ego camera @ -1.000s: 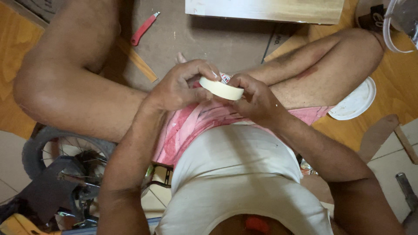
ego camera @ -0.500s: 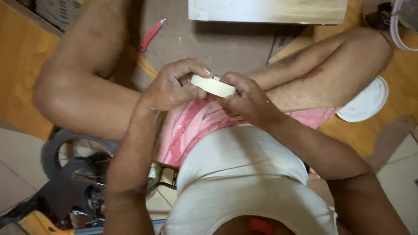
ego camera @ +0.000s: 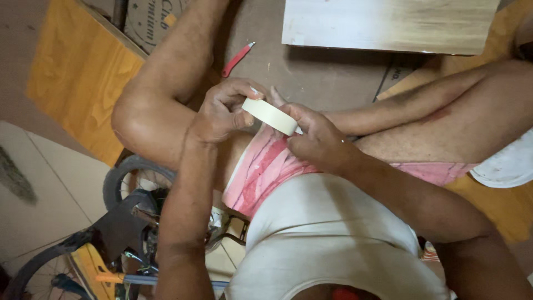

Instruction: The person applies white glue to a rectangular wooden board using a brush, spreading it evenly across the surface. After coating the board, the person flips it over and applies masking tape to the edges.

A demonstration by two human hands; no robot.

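Observation:
A cream roll of masking tape [ego camera: 270, 115] is held over my lap between both hands. My left hand [ego camera: 222, 111] grips its left end, fingers curled over the top edge. My right hand [ego camera: 319, 140] clasps its right end from below and behind. I sit with knees spread, in pink shorts and a white shirt. The roll's underside is hidden by my fingers.
A red-handled cutter [ego camera: 237, 59] lies on the brown board beyond my left knee. A pale wooden plank [ego camera: 388, 25] lies at the top. An orange board [ego camera: 78, 78] is at left, a white round lid [ego camera: 508, 164] at right, a small bicycle [ego camera: 119, 222] at lower left.
The view has shifted so the hands and tape sit slightly right and higher. Both hands keep hold of the tape roll; my left fingers have worked along its top edge.

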